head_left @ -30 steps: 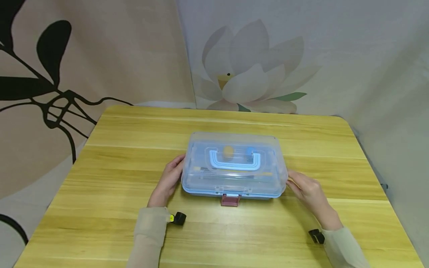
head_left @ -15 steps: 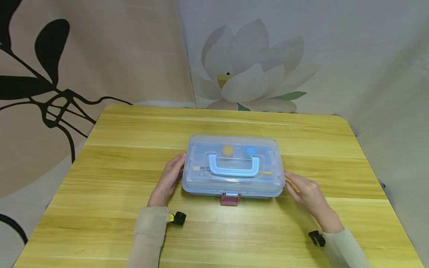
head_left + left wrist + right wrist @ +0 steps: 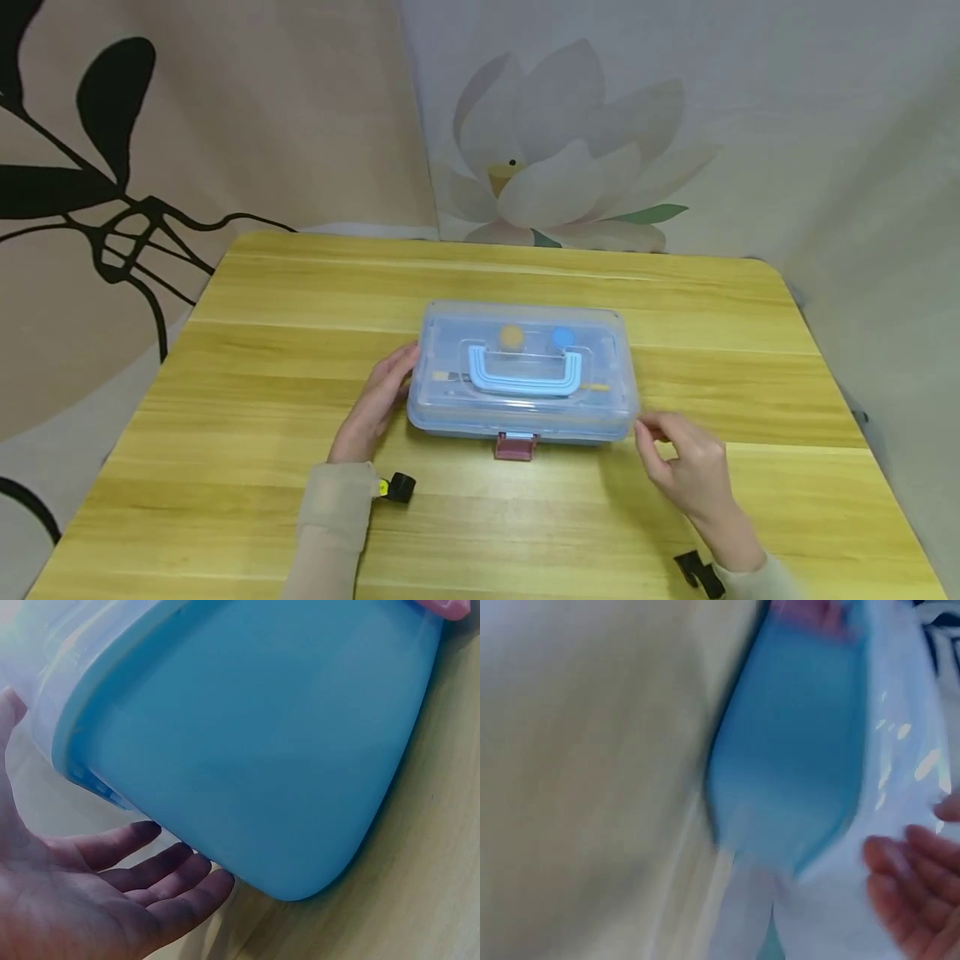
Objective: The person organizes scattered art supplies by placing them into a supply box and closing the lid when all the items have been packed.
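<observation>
A blue plastic storage box (image 3: pixel 450 408) with a clear lid and a light blue handle (image 3: pixel 525 385) sits mid-table. Its lid lies down over the base, and the dark pink latch (image 3: pixel 515 447) at the front is flipped outward. Through the lid show a yellow round thing (image 3: pixel 512 337), a blue round thing (image 3: pixel 562 337) and a paintbrush (image 3: pixel 596 387). My left hand (image 3: pixel 378 400) rests against the box's left side, its extended fingertips (image 3: pixel 221 881) touching the blue wall. Beside the right front corner is my right hand (image 3: pixel 686 462), fingers loosely bent and holding nothing.
The box stands on a wood-grain table (image 3: pixel 300 333) with rounded far corners. Behind it hangs a curtain (image 3: pixel 577 150) printed with a pale flower. Small black wrist cameras (image 3: pixel 401 487) sit at both cuffs.
The lid has come down the last bit onto the base. My right hand has left the lid's right edge and moved slightly toward the front. My left hand has stayed in place.
</observation>
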A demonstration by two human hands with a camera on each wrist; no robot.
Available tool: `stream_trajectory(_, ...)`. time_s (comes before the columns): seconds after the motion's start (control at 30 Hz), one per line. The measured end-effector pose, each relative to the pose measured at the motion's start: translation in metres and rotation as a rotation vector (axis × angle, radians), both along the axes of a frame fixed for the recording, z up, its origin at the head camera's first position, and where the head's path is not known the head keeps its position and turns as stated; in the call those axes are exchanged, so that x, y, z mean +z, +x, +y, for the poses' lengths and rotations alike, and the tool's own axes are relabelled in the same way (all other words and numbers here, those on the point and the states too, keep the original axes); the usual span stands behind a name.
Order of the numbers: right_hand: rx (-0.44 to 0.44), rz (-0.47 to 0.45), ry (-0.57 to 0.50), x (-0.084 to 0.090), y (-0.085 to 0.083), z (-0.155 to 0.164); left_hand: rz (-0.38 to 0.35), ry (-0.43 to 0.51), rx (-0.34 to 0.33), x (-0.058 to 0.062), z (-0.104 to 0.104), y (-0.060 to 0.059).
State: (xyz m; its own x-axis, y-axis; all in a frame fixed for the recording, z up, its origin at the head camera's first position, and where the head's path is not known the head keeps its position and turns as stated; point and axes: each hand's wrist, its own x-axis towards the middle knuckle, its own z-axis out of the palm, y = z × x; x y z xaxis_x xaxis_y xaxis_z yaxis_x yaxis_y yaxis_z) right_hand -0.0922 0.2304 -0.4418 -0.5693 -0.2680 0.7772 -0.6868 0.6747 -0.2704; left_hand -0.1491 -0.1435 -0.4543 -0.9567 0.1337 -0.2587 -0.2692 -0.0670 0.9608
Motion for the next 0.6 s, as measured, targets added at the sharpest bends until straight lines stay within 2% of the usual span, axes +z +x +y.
stream_trajectory(0.07,0.034,-0.118,-0.009,0.002,0.011,-0.01,0.0,-0.005,0.003,0.0,0.0,0.0)
stream_trajectory(0.2,0.079,-0.428,-0.046,-0.001,0.03,-0.031,0.01,-0.001,0.007,0.001,0.0,-0.001)
stream_trajectory(0.27,0.087,-0.532,-0.061,-0.005,0.035,-0.042,0.011,0.002,0.012,0.001,0.0,-0.002)
stream_trajectory(0.6,0.063,-0.866,-0.113,-0.02,0.034,-0.074,0.003,0.006,0.012,0.001,0.001,-0.001)
